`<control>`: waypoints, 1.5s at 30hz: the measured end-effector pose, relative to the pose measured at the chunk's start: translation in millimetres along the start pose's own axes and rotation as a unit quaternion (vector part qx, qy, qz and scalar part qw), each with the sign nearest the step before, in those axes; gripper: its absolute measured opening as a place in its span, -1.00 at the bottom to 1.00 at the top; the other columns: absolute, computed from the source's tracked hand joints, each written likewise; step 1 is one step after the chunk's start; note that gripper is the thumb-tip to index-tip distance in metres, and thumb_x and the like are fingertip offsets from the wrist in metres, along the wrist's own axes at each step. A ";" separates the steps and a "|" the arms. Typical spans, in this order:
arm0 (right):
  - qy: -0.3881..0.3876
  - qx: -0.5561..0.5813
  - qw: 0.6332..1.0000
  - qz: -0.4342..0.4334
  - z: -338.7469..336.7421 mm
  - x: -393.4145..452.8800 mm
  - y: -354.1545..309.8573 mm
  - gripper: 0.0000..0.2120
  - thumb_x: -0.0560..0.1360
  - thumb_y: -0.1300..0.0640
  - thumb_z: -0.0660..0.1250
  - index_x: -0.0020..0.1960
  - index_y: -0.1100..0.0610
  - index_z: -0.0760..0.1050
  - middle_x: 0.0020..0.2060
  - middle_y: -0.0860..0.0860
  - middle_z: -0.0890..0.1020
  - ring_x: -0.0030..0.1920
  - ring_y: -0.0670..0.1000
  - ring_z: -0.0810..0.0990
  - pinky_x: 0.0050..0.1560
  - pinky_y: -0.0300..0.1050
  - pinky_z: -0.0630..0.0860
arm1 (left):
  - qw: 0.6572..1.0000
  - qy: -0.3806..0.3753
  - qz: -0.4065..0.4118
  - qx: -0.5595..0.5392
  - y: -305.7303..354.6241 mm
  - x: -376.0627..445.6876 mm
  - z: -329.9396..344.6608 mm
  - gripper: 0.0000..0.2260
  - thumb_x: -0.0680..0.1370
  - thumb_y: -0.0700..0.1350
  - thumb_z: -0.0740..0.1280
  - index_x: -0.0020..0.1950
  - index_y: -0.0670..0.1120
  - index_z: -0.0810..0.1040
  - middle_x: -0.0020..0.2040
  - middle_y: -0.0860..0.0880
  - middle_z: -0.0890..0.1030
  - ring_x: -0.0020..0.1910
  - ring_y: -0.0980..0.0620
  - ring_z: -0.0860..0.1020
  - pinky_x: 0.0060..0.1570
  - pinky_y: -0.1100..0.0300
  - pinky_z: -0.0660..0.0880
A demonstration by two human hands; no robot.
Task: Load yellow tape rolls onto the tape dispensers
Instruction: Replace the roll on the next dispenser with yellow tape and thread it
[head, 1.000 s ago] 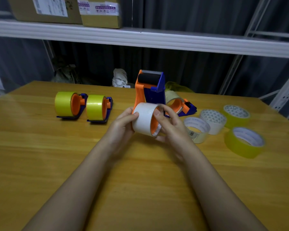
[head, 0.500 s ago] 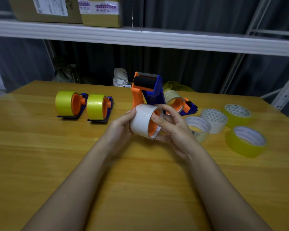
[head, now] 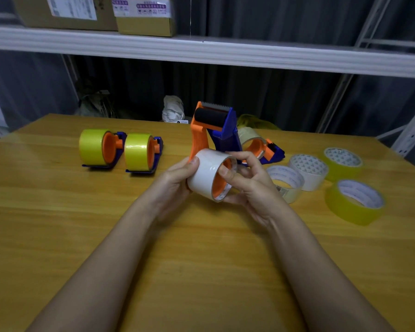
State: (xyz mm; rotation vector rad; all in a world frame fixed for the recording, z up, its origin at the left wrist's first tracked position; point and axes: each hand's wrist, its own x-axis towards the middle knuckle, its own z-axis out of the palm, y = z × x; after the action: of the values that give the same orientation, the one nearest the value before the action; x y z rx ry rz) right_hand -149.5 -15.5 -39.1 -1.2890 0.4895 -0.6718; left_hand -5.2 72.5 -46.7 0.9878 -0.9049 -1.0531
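Holding a white tape roll (head: 207,173) on an orange-and-blue dispenser (head: 213,130) above the wooden table (head: 58,224), both hands were closed around it.

At far left, two loaded dispensers lay side by side, one yellow roll (head: 91,146) beside another yellow roll (head: 137,152). The left hand (head: 175,178) gripped the white roll's outer face, fingers curled behind it. The right hand (head: 247,185) pinched the roll's open rim, thumb at the orange hub, fingers wrapped round the far edge. Behind lay another dispenser (head: 261,147), seemingly carrying a pale roll, though partly hidden. Further right sat a clear roll (head: 285,183), a white roll (head: 309,171), and two spare yellow rolls, the far yellow roll (head: 343,164) and the near yellow roll (head: 355,202).
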 end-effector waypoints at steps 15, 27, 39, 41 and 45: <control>0.085 -0.221 0.954 -0.184 2.6 3.5 4.1 -0.67 0.35 -0.06 0.46 0.04 0.04 0.52 -0.04 -0.12 0.60 -0.02 -0.13 0.59 -0.08 -0.23 0.55 | 0.999 0.039 -0.002 -0.003 3.1 3.4 3.2 -0.58 0.59 -0.02 0.14 0.30 -0.29 0.44 0.21 -0.27 0.56 0.22 -0.17 0.53 0.25 0.03 0.44; 0.058 -0.485 0.769 -0.412 -3.8 5.5 6.3 -0.70 0.52 0.10 0.24 0.19 0.11 0.61 0.11 -0.01 0.66 0.14 -0.03 0.60 0.11 -0.21 0.50 | 0.994 0.080 -0.022 0.066 5.4 1.4 5.5 -0.64 0.52 0.07 0.21 0.08 -0.17 0.59 -0.12 -0.10 0.68 -0.14 0.00 0.64 -0.16 0.20 0.57; 0.069 -0.546 0.697 -0.461 -9.5 6.1 7.8 -0.75 0.50 0.10 0.27 0.02 0.17 0.66 -0.11 0.01 0.71 -0.08 -0.01 0.67 -0.11 -0.15 0.58 | 0.985 0.145 -0.059 0.073 5.7 0.9 9.1 -0.71 0.60 0.05 0.17 -0.10 -0.09 0.60 -0.29 0.00 0.68 -0.22 0.02 0.62 -0.06 0.11 0.50; 0.082 -0.535 0.698 -0.469 -9.6 5.5 8.0 -0.76 0.48 0.10 0.28 0.00 0.19 0.66 -0.13 0.02 0.71 -0.11 0.00 0.67 -0.15 -0.14 0.59 | 0.985 0.145 -0.056 0.075 4.8 0.9 9.0 -0.74 0.59 0.01 0.19 -0.10 -0.09 0.60 -0.31 0.01 0.67 -0.24 0.04 0.61 -0.09 0.11 0.47; 0.105 -0.523 0.706 -0.466 -7.8 6.3 11.8 -0.76 0.48 0.09 0.28 -0.02 0.18 0.66 -0.15 0.02 0.71 -0.11 -0.03 0.66 -0.13 -0.20 0.56 | 0.985 0.132 -0.047 0.097 6.9 0.0 10.1 -0.73 0.59 -0.01 0.18 -0.12 -0.11 0.60 -0.34 0.02 0.65 -0.34 0.10 0.61 -0.21 0.18 0.46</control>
State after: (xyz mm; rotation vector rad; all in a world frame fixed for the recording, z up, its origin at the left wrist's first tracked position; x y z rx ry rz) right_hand -148.1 -23.8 -52.2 -2.6352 0.3657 -1.5189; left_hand -12.7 71.7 -37.1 1.3105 -0.7575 -0.8973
